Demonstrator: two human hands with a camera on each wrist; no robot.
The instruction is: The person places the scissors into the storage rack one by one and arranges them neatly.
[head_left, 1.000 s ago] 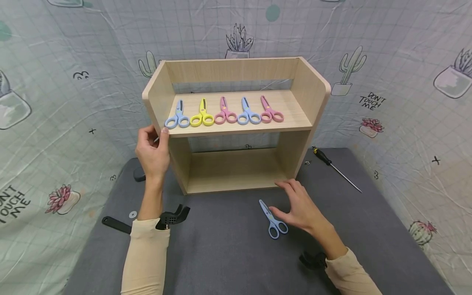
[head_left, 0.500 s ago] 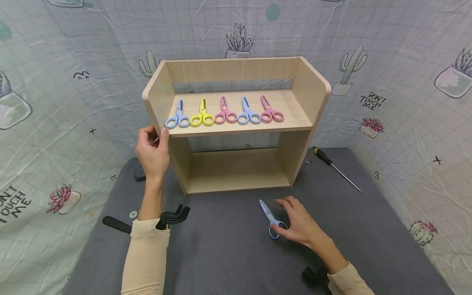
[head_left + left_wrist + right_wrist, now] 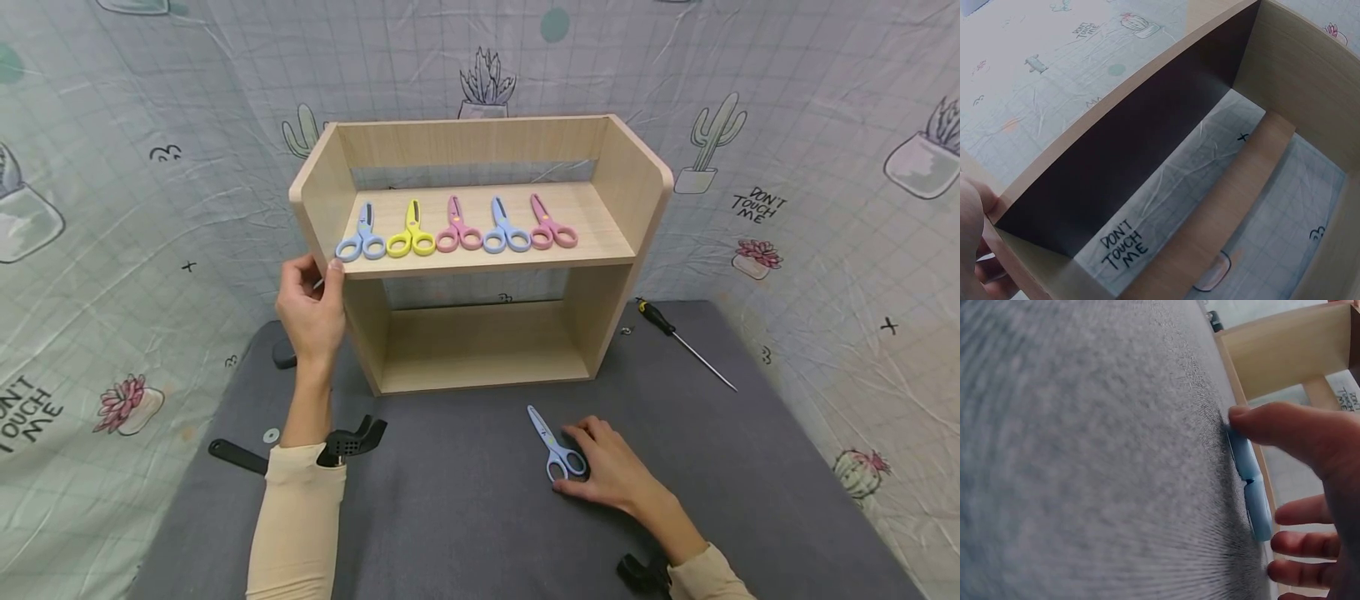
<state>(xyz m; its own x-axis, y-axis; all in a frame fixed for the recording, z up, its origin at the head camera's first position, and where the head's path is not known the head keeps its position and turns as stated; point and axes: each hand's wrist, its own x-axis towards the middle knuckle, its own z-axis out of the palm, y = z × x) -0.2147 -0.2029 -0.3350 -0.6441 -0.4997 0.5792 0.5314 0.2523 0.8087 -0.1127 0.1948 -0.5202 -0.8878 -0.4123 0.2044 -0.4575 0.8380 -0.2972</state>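
A small two-tier wooden shelf stands on the grey table. My left hand grips its left side panel at middle-board height, thumb on the front edge, fingers partly hidden behind. On the table before the shelf lies a pair of blue scissors, blades pointing away. Around its handle loops my right hand reaches, thumb on the near side and fingers on the far side. In the right wrist view the thumb is at one end of the blue handles; the fingers lie close to the other end, not clearly touching.
Along the upper board lies a row of several scissors: blue, yellow, pink and more. A screwdriver lies right of the shelf. A black handle and a pale disc are near the left forearm.
My right hand has moved from beside the scissors' blades back toward me, down to the handle loops, and its thumb and fingers have drawn closer together. My left hand has stayed put.
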